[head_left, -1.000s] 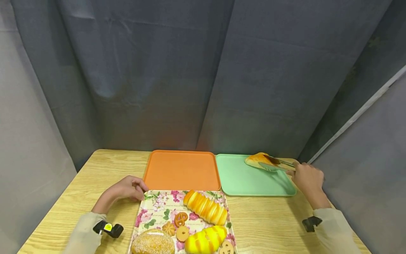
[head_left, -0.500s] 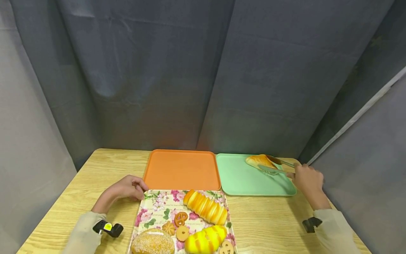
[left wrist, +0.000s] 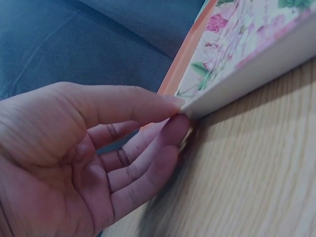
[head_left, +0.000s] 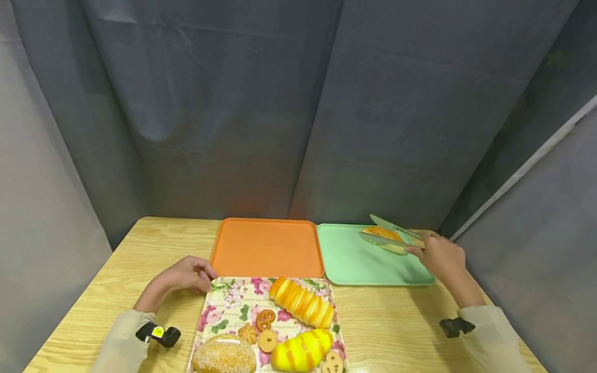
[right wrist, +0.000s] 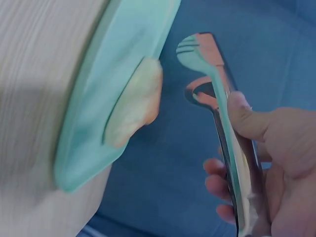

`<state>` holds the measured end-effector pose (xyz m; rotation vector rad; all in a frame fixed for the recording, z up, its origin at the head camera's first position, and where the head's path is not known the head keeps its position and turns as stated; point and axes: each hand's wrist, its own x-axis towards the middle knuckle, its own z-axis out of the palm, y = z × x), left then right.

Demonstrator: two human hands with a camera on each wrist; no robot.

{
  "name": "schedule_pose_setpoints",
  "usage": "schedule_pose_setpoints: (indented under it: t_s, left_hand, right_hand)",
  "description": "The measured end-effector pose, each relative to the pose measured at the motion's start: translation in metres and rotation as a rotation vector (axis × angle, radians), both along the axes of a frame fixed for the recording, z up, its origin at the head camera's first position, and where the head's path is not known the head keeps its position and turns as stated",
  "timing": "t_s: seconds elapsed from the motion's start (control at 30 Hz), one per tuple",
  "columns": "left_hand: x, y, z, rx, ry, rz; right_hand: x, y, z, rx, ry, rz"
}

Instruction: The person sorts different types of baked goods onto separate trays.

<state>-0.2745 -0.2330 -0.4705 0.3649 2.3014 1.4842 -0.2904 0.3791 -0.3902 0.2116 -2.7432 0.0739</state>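
In the head view my right hand [head_left: 443, 256] grips a pair of metal tongs [head_left: 394, 227], whose two arms are spread apart. They hang over a golden bread piece [head_left: 395, 249] lying on the green tray [head_left: 354, 267]. Seen from the right wrist, the tongs [right wrist: 220, 98] hold nothing, and the bread [right wrist: 136, 101] lies apart from their tips, near the tray's edge. With thumb and fingertips, my left hand [left wrist: 98, 148] pinches the far left corner of the floral tray [left wrist: 237, 81]; the head view has that hand [head_left: 186, 274] at the same corner.
On the floral tray lie a ridged bread roll [head_left: 303, 304], a yellow striped bread [head_left: 302, 352], a sesame bun [head_left: 225, 356] and several cookies, one a pretzel [head_left: 265, 320]. An orange tray [head_left: 270, 248] sits behind it, beside the green one. Grey curtains [head_left: 233, 114] surround the wooden table [head_left: 387, 331].
The tongs have let go of the bread, spreading and rising a little to the left. The bread stays on the green tray. My left hand has not moved.
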Motion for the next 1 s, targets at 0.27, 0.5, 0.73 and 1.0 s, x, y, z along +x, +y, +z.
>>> schedule_pose_setpoints:
  t_s: [0.27, 0.5, 0.73, 1.0]
  left_hand:
    - [-0.001, -0.001, 0.0, 0.0, -0.002, 0.0]
    - [-0.002, -0.002, -0.001, 0.007, -0.005, -0.012]
    - [0.0, -0.003, 0.0, 0.006, -0.006, -0.014]
    - [0.001, -0.002, 0.0, 0.004, -0.01, -0.017]
  right_hand:
    - [0.011, -0.043, 0.019, -0.114, -0.208, 0.208]
    - [0.026, -0.078, 0.025, -0.159, -0.348, 0.383]
    - [0.043, -0.099, 0.025, -0.153, -0.448, 0.489]
    - [0.051, -0.106, 0.018, -0.113, -0.476, 0.531]
